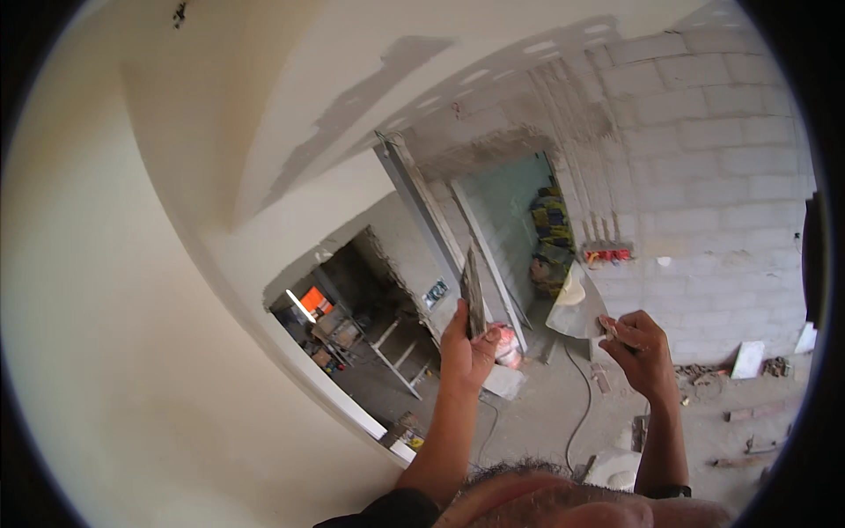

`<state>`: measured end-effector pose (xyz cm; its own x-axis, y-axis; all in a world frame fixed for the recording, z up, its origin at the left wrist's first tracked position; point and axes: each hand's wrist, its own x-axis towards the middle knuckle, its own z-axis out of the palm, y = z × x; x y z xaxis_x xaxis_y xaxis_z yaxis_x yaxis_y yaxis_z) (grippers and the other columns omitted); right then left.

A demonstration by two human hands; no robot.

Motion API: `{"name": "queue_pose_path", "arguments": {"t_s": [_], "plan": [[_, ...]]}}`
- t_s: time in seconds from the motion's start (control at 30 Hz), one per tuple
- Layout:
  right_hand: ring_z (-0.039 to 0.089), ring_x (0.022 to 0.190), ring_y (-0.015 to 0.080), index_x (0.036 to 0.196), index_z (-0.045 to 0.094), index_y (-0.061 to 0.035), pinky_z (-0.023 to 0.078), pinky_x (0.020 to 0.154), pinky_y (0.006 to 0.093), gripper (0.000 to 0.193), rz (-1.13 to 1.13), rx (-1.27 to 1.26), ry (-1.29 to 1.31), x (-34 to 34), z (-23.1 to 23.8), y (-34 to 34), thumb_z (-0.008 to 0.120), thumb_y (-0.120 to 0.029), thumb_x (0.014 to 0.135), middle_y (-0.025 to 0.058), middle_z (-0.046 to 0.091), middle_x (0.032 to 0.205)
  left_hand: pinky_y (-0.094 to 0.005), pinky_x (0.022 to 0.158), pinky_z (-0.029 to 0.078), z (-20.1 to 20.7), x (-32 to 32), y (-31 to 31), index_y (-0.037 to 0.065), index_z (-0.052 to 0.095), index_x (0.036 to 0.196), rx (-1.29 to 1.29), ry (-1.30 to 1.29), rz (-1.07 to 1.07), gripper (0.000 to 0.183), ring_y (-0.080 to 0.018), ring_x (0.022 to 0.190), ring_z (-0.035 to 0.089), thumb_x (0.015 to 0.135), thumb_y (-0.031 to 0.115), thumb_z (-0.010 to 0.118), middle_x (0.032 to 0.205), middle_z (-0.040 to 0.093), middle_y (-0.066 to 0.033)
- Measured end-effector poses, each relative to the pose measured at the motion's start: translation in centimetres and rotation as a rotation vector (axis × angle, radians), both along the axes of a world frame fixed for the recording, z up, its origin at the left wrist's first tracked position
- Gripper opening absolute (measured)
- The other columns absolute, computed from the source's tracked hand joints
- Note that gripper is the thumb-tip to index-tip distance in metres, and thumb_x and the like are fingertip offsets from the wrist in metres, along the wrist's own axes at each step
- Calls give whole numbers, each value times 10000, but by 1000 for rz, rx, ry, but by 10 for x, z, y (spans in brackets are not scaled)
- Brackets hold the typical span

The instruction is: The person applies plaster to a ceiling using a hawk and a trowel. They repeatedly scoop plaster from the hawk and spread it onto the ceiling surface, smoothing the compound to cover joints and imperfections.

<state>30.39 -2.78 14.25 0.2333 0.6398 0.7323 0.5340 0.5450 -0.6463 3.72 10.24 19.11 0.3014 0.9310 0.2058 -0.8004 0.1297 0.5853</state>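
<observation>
My left hand [468, 352] is closed around a flat, grey-smeared plastering blade [473, 286], held upright and seen almost edge-on. Off to the right, my right hand [641, 350] grips a wide putty knife [579, 319] by its handle end, fingers curled. A pale dab of filler [572, 289] lies on the upper part of that knife's blade. The two tools are apart from each other. Both hands are raised in front of me, well above the floor. My fingers hide the handles of both tools.
A smooth cream wall [132, 352] curves close on my left, under a ceiling with grey filler patches [352, 97]. Beyond are a rough opening with a stepladder [400, 352], a metal stud [418, 202], a block wall [695, 167], stacked bags [551, 229], a floor cable [583, 405] and rubble [713, 383].
</observation>
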Motion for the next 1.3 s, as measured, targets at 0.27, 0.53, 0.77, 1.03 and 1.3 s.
{"name": "queue_pose_path", "arguments": {"t_s": [0.27,0.53,0.77,1.03,1.3], "plan": [[603,812,160,1229,740,-73,504,704,290,426,-75,-13,-90,-5,20,-25,810,-17,813,77,637,965,-335,676,486,-12,-7,0,111,658,1085,106,25,54,217,-127,755,658,1048,313,589,985,720,-25],[610,835,139,1259,721,-59,501,712,277,458,-102,-93,-112,-12,19,-33,813,-15,813,60,640,999,-249,613,344,-31,-9,-2,38,590,1266,-56,-221,-341,309,-44,541,409,1073,274,543,844,616,40],[665,873,249,1225,736,-73,568,785,339,460,-176,52,-377,-14,35,-36,856,-89,781,110,692,966,-244,589,370,-23,-19,-2,72,550,1367,26,-239,-320,381,-53,520,404,1062,300,553,826,594,72],[652,845,152,1242,734,-72,525,732,283,449,-140,-78,-198,-19,50,-44,847,-74,807,77,678,997,-320,805,530,176,-36,-55,10,630,1288,706,-38,698,446,-141,996,636,966,306,719,1165,669,-53],[624,808,122,1252,733,-93,513,720,265,452,-232,-111,-220,-39,57,-49,847,-85,815,67,678,1004,-304,716,479,329,-49,-46,-21,689,1178,1055,-67,979,345,-137,838,615,936,224,711,953,702,-43]]}}
